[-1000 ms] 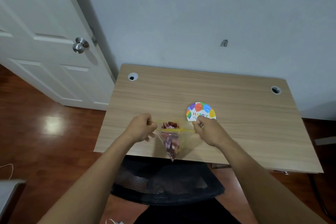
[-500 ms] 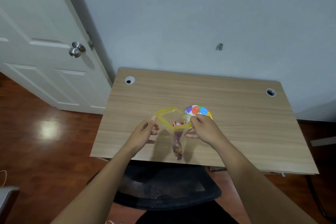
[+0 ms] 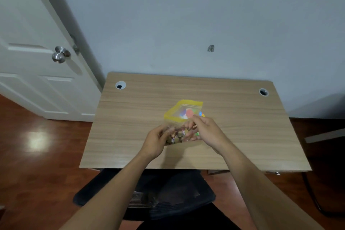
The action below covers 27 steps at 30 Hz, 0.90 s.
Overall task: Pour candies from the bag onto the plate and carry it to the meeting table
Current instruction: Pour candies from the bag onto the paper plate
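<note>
white door (image 3: 28,65) with a round metal knob (image 3: 60,54) fills the far left, set against a pale blue-grey wall (image 3: 186,15), with reddish wood floor (image 3: 37,145) below it. to its right stands a light wooden desk (image 3: 130,136) pushed up to the wall, a cable hole (image 3: 120,85) near its back left corner. over the middle of the desk the left hand (image 3: 156,142) curls around the lower part of a clear zip bag (image 3: 179,123), fingers closed on the plastic where the candies (image 3: 175,135) are bunched. the bag tips away from the person, its yellow-edged mouth (image 3: 183,110) gaping open toward the wall. through the plastic and just past its right edge shows the colourful plate (image 3: 200,114), lying flat on the desk under the bag's mouth; most of it is blurred and covered. the right hand (image 3: 207,131) pinches the bag's right side with its fingertips. a second cable hole (image 3: 263,92) sits near the back right corner. below the desk's front edge a black mesh chair (image 3: 168,198) is tucked between the two forearms.
</note>
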Motion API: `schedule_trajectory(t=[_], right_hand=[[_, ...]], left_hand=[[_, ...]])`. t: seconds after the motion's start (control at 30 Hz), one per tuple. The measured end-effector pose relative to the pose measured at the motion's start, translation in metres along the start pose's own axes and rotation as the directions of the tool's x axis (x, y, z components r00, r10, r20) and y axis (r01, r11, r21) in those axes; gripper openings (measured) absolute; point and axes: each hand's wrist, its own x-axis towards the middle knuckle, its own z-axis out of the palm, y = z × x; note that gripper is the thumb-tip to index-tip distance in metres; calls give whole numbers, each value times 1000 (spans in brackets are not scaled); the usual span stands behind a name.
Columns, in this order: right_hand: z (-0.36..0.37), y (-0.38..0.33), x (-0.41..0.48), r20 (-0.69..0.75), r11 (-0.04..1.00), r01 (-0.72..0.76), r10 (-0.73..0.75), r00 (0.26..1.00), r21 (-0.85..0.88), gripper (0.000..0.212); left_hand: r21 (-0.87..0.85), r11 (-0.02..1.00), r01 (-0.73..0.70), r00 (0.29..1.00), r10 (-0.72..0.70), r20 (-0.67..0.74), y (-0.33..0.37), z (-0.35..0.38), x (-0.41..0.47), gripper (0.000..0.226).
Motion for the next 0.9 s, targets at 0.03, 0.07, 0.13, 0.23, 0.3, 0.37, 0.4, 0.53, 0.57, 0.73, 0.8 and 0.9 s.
schedule_trajectory(t=[0.03, 0.07, 0.13, 0.23, 0.3, 0.37, 0.4, 0.53, 0.57, 0.73, 0.8, 0.9], right_hand=[[-7, 5, 2, -34, 1000, -3, 4, 999, 18, 50], [-13, 10, 3, -86, 1000, -4, 5, 996, 17, 56], [-26, 23, 4, -235, 998, -7, -7, 972, -62, 61], [-39, 41, 1, -333, 985, -54, -4, 943, -165, 69], [-43, 52, -1, -237, 981, -89, 46, 970, -173, 78], [-44, 63, 1, -152, 981, -84, 57, 987, -173, 88], [-45, 68, 3, -125, 985, -73, 53, 991, -159, 87], [-49, 86, 16, -86, 986, -107, 96, 992, -130, 58], [-51, 93, 22, -90, 981, -126, 114, 989, -146, 54], [-57, 130, 49, -90, 962, -181, 166, 982, -205, 49], [-60, 139, 58, -73, 958, -177, 165, 984, -227, 51], [-64, 150, 72, -46, 950, -178, 172, 984, -257, 46]], left_hand=[[31, 999, 12, 1000, -13, 14, -8, 0, 6, 50], [47, 999, 28, 999, -29, 31, -10, 1, 9, 51], [34, 998, 58, 996, -60, 61, 15, 5, 1, 47], [32, 990, 134, 988, -137, 78, 30, 16, 0, 34], [75, 992, 103, 989, -110, 98, 32, 27, 4, 29], [82, 990, 111, 984, -122, 133, 26, 34, 11, 20], [60, 991, 122, 983, -129, 134, 24, 40, 13, 17], [101, 974, 204, 970, -215, 116, 12, 67, 26, 36], [105, 964, 243, 962, -254, 99, 10, 74, 29, 42], [121, 927, 355, 930, -363, 51, 0, 102, 44, 60], [103, 921, 375, 924, -381, 42, -5, 111, 51, 58], [80, 922, 378, 924, -381, 34, -15, 120, 58, 59]])
